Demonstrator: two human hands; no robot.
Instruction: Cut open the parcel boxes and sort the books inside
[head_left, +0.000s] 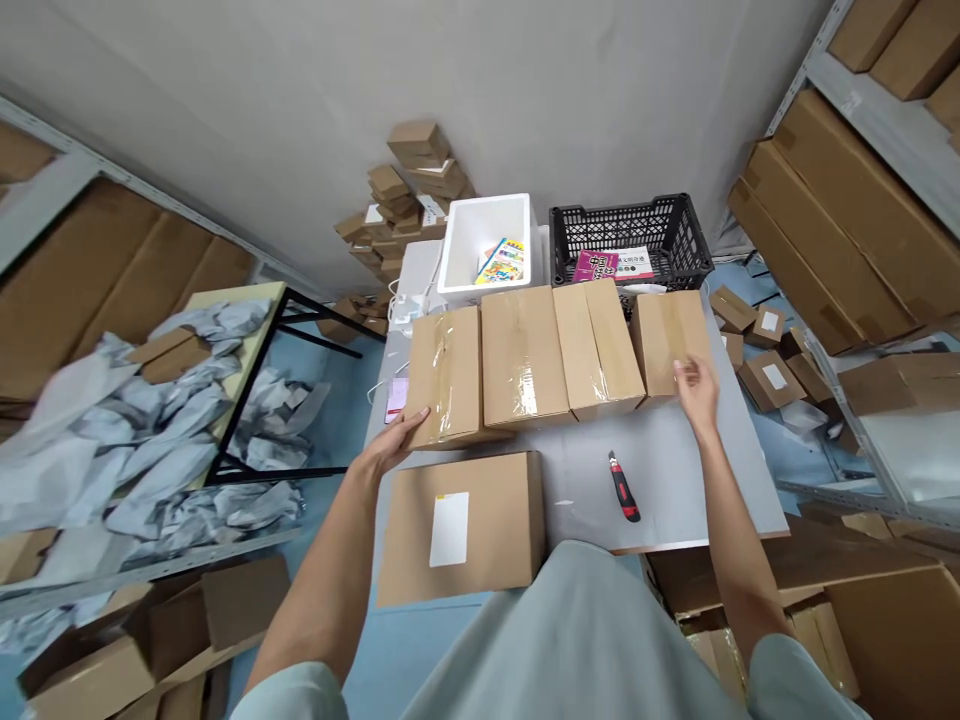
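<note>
Four taped cardboard boxes stand in a row across the grey table (585,500). My left hand (391,440) lies against the lower left corner of the leftmost box (444,375), its fingers apart. At the other end of the row, my right hand (696,388) touches the top of the rightmost box (667,330), fingers partly curled. Between them are two middle boxes (517,350) (589,340). A larger box with a white label (487,530) sits at the table's front left. A red and black utility knife (624,488) lies right of it.
Behind the row stand a white foam bin (487,215) and a black crate (675,245), both holding books. A phone (397,398) lies at the left edge. Parcels fill a side table (262,350) and shelves on both sides.
</note>
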